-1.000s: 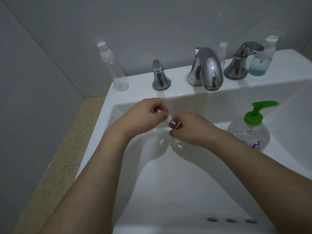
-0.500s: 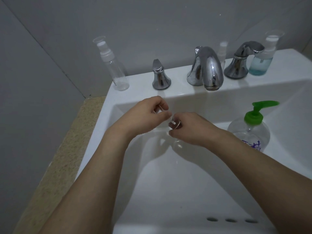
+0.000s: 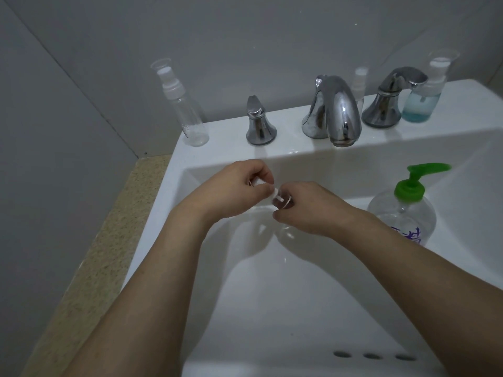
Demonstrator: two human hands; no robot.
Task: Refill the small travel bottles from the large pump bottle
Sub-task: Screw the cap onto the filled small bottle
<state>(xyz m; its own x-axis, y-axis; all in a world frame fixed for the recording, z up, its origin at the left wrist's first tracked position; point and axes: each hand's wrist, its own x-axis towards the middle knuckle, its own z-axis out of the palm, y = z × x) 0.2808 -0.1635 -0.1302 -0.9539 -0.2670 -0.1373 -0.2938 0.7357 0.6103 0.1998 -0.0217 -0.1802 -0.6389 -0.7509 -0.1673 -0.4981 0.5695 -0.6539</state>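
Over the sink basin, my right hand (image 3: 304, 210) grips a small clear travel bottle (image 3: 285, 229), mostly hidden under the fingers. My left hand (image 3: 234, 191) pinches its white spray top (image 3: 276, 194) at the bottle's neck. The large clear pump bottle (image 3: 402, 213) with a green pump head stands in the basin on the right. An empty clear spray bottle (image 3: 187, 115) stands on the back ledge at the left. Another small bottle (image 3: 359, 85) shows behind the faucet. A bottle holding blue liquid (image 3: 420, 104) stands at the right end of the ledge.
A chrome spout (image 3: 337, 110) and two chrome handles (image 3: 258, 123) (image 3: 386, 104) line the ledge of the white sink (image 3: 272, 308). A speckled countertop (image 3: 103, 254) runs along the left. Grey tiled walls close in behind and at the left.
My left hand has shifted slightly on the spray top, which now shows a little farther from the bottle's neck. The other bottles have not moved.
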